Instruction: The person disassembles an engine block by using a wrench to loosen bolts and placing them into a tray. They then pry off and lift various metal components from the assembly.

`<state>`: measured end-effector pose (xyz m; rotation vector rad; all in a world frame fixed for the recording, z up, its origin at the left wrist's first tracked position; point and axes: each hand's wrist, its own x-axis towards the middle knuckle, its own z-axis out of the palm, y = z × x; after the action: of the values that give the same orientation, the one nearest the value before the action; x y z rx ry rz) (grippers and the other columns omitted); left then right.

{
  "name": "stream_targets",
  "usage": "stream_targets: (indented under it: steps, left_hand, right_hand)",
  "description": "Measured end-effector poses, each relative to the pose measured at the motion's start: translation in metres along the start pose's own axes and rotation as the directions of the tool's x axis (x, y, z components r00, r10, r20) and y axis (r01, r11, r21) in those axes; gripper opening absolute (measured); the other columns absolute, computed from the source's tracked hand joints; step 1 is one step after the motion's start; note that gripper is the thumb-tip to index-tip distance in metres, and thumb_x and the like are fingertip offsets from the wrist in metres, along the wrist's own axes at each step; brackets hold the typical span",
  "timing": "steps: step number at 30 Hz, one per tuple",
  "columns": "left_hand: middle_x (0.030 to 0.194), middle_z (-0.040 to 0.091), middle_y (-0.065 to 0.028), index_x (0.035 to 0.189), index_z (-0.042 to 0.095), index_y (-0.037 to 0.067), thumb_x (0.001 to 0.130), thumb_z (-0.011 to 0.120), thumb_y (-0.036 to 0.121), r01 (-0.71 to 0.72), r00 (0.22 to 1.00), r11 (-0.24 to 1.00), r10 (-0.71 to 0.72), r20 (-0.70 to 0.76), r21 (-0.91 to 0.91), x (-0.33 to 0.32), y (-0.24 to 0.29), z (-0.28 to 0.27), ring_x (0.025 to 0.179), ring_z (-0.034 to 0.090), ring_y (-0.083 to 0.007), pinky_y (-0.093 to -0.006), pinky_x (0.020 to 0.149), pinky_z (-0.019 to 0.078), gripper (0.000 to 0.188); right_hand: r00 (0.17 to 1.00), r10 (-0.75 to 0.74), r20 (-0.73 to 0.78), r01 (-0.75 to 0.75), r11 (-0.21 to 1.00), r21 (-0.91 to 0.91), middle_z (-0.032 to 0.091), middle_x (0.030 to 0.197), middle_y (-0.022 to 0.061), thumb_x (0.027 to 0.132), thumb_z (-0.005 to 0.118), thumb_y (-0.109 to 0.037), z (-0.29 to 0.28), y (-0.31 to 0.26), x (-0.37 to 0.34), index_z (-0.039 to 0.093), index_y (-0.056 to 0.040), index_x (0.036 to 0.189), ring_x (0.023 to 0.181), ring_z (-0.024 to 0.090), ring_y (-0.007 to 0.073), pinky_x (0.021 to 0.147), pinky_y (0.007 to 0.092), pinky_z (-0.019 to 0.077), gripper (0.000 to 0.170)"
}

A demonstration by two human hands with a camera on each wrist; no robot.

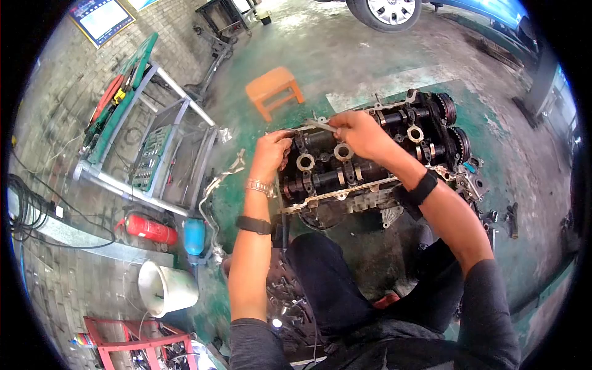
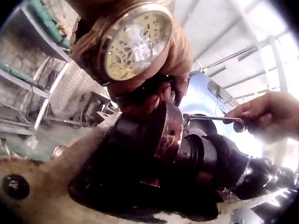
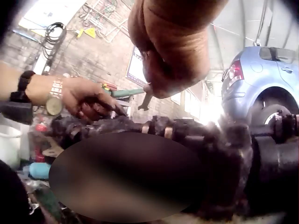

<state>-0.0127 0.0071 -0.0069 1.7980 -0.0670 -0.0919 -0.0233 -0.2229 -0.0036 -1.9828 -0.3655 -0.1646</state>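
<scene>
Metal-banded wristwatch [image 2: 138,42] looms large on the wrist of the left hand [image 1: 271,153], whose fingers bend down at the left end of the engine [image 1: 376,174]; whether they grip anything I cannot tell. The right hand [image 1: 362,132] pinches a slim wrench [image 1: 322,126] between thumb and fingers, above the engine's far side. In the head view the wrench's long axis runs nearly crosswise, its free end pointing left toward the other hand; the right-wrist view shows that end as an open fork, tilted downward. Beneath, the engine stretches left to right, slanting away at its right end, where two toothed sprockets [image 1: 459,145] sit. Around it spreads a worn green and grey floor [image 1: 320,43], with an orange stool [image 1: 270,84] beyond. Leftward stand a metal cart [image 1: 139,194], a red extinguisher [image 1: 151,230] and a pale bucket [image 1: 185,287] near a brick wall [image 1: 176,37]; a blue car [image 3: 252,74] is parked farther off.
</scene>
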Motion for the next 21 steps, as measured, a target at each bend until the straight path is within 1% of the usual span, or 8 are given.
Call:
stream_targets:
  steps: [6, 10, 12, 14, 16, 18, 20, 21]
  left_hand:
    - [0.062, 0.052, 0.0010, 0.106, 0.063, -0.003, 0.085, 0.056, 0.007, -0.036, 0.999, 0.999, 0.036, -0.015, 0.006, 0.002, -0.004, -0.001, 0.043, 0.043, -0.0079, -0.0237, 0.037, 0.0327, 0.025]
    - [0.062, 0.053, -0.0003, 0.106, 0.063, -0.003, 0.084, 0.056, 0.007, -0.039, 0.999, 0.999, 0.040, -0.026, 0.012, 0.002, -0.005, 0.000, 0.042, 0.045, -0.0081, -0.0234, 0.037, 0.0336, 0.025]
    - [0.063, 0.051, 0.0017, 0.107, 0.063, -0.002, 0.085, 0.056, 0.008, -0.035, 0.999, 0.999, 0.035, -0.018, 0.023, 0.002, -0.005, -0.001, 0.044, 0.043, -0.0077, -0.0233, 0.038, 0.0325, 0.025]
    - [0.063, 0.050, 0.0037, 0.109, 0.062, -0.001, 0.087, 0.055, 0.009, -0.031, 0.999, 0.999, 0.032, -0.009, 0.033, 0.002, -0.004, -0.001, 0.045, 0.041, -0.0072, -0.0232, 0.040, 0.0314, 0.025]
    - [0.063, 0.047, 0.0043, 0.112, 0.061, -0.001, 0.087, 0.055, 0.009, 0.006, 1.000, 1.000, -0.006, 0.002, -0.003, 0.002, -0.004, -0.001, 0.045, 0.039, -0.0071, -0.0235, 0.041, 0.0306, 0.027]
    - [0.062, 0.046, 0.0042, 0.113, 0.060, -0.001, 0.087, 0.054, 0.009, 0.007, 1.000, 1.000, -0.007, 0.011, 0.001, 0.001, -0.003, -0.001, 0.045, 0.038, -0.0072, -0.0236, 0.041, 0.0302, 0.029]
    - [0.062, 0.045, 0.0041, 0.114, 0.059, -0.002, 0.087, 0.053, 0.009, 0.008, 1.000, 1.000, -0.008, 0.025, 0.009, 0.000, -0.001, -0.001, 0.045, 0.037, -0.0072, -0.0238, 0.041, 0.0299, 0.030]
    - [0.061, 0.045, 0.0037, 0.114, 0.059, -0.002, 0.087, 0.052, 0.008, 0.020, 0.999, 1.000, -0.020, 0.025, 0.009, 0.000, 0.000, 0.000, 0.044, 0.038, -0.0073, -0.0238, 0.041, 0.0300, 0.030]
  right_hand:
    - [0.995, 0.104, -0.008, -0.104, 0.994, 0.045, 0.064, 0.092, 0.0252, 0.081, 0.055, -0.010, 0.024, -0.010, -0.026, 0.062, 0.0047, 0.104, 0.089, 0.064, 0.0347, 0.080, 0.0381, 0.0486, 0.028]
    - [0.978, 0.207, 0.036, -0.210, 0.964, 0.161, 0.064, 0.092, 0.0250, 0.081, 0.054, -0.008, 0.036, -0.017, -0.033, 0.061, 0.0051, 0.105, 0.089, 0.064, 0.0346, 0.078, 0.0374, 0.0489, 0.028]
    - [0.989, 0.148, 0.029, -0.150, 0.969, 0.196, 0.060, 0.073, 0.0060, 0.086, 0.054, -0.004, 0.042, -0.015, -0.035, 0.056, 0.0077, 0.110, 0.052, 0.051, 0.0102, 0.047, 0.0275, 0.0424, 0.027]
    - [0.991, 0.130, 0.027, -0.133, 0.967, 0.218, 0.059, 0.072, 0.0066, 0.086, 0.054, -0.004, 0.049, -0.014, -0.037, 0.055, 0.0076, 0.111, 0.050, 0.052, 0.0116, 0.045, 0.0288, 0.0432, 0.028]
    - [0.999, 0.045, 0.025, -0.049, 0.984, 0.169, 0.059, 0.070, 0.0075, 0.086, 0.054, -0.005, 0.055, -0.017, -0.038, 0.055, 0.0082, 0.110, 0.050, 0.053, 0.0116, 0.046, 0.0292, 0.0438, 0.027]
    - [0.998, 0.049, 0.029, -0.053, 0.986, 0.157, 0.059, 0.068, 0.0100, 0.086, 0.054, -0.006, 0.060, -0.021, -0.038, 0.056, 0.0092, 0.107, 0.050, 0.055, 0.0125, 0.048, 0.0295, 0.0453, 0.026]
    - [0.998, 0.068, 0.003, -0.068, 0.989, 0.128, 0.061, 0.083, 0.0287, 0.078, 0.053, -0.009, 0.068, -0.026, -0.036, 0.059, 0.0071, 0.088, 0.087, 0.061, 0.0434, 0.076, 0.0465, 0.0470, 0.020]
    - [0.998, 0.014, -0.053, -0.009, 0.995, 0.103, 0.060, 0.078, 0.0296, 0.078, 0.052, -0.008, 0.070, -0.031, -0.037, 0.056, 0.0083, 0.081, 0.082, 0.063, 0.0422, 0.072, 0.0465, 0.0482, 0.017]
